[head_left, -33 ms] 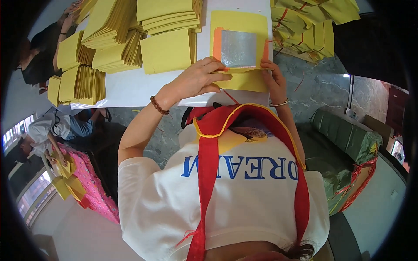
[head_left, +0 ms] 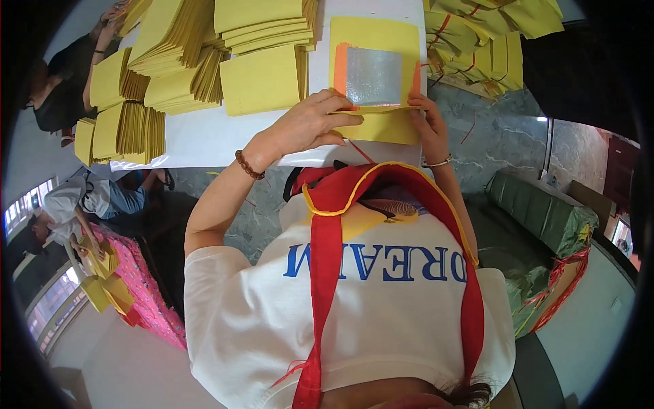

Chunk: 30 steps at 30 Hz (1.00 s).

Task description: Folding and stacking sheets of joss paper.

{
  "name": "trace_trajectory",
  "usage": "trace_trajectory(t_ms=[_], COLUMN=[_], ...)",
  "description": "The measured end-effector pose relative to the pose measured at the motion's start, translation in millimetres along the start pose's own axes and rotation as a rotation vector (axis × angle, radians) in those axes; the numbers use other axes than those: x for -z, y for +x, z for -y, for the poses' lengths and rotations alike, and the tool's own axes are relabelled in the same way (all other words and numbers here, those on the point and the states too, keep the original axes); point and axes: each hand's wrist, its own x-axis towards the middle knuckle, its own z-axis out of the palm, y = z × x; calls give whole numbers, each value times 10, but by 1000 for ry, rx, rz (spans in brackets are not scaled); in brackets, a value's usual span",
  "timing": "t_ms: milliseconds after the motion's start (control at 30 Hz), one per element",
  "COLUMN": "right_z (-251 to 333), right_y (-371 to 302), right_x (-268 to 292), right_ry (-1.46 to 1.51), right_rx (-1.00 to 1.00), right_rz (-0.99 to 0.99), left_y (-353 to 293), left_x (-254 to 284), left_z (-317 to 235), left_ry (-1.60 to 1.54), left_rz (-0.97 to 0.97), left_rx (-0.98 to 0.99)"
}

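A yellow paper sheet (head_left: 375,31) lies at the table's right end, bearing an orange sheet (head_left: 340,63) and a silver foil square (head_left: 374,76). Its near part forms a strip (head_left: 381,126) with a crease or edge along the foil's near side. My left hand (head_left: 310,124) grips this paper at the left end of the crease, thumb and forefinger close together. At the right end, my right hand (head_left: 429,126) pinches the paper's edge, its fingers bent and partly hidden. A thin red strip (head_left: 361,151) shows at the near table edge.
Stacks of folded yellow paper (head_left: 262,80) cover the left of the white table (head_left: 197,136). Yellow bundles with red ties (head_left: 477,54) lie beyond its right end. Green wrapped packages (head_left: 538,204) stand at right. Another person (head_left: 68,204) handles yellow paper by a pink cloth (head_left: 136,273).
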Motion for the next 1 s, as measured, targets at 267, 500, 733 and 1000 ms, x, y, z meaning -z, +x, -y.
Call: trace_trajectory(t_ms=[267, 500, 733, 1000], right_z=[13, 40, 13, -85], right_y=[9, 20, -12, 24], right_x=[15, 172, 41, 120], right_ry=[38, 193, 59, 87], right_rx=[-38, -1, -155, -41], right_rz=[-9, 164, 14, 19], left_y=[-15, 57, 50, 111], left_x=[-6, 43, -105, -224], left_z=[47, -46, 48, 278], left_ry=[30, -67, -352, 209], left_rz=[-15, -202, -233, -328], left_rx=[-41, 189, 336, 157])
